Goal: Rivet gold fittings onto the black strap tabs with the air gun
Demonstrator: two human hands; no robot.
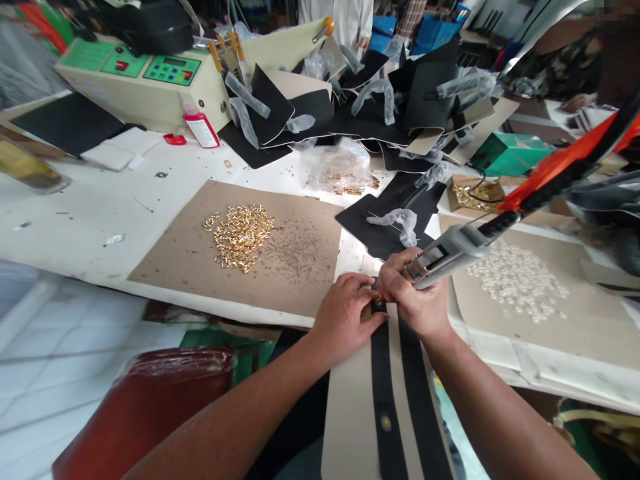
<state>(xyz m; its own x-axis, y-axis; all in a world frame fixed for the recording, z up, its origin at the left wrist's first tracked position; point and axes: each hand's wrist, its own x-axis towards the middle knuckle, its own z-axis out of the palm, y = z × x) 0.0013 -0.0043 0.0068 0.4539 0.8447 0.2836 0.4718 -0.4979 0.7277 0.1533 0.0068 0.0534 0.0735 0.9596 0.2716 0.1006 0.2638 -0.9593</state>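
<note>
My right hand is closed around the lower end of a grey hand-held power tool, which slants up to the right. Its tip is hidden by my fingers. Beside it, my left hand pinches the end of a black strap, its fingertips close to my right fingers. A small fitting between them is mostly covered. The strap runs along a long beige panel lying across my lap and against the table edge. A round gold-coloured fastener sits on the strap nearer to me. Another black band runs parallel on the right.
Gold-coloured metal pieces are heaped on a brown board at left. Small white pieces lie on another board at right. Black panels with plastic-wrapped handles pile up behind. A machine, a red bottle and an orange-wrapped hose are around.
</note>
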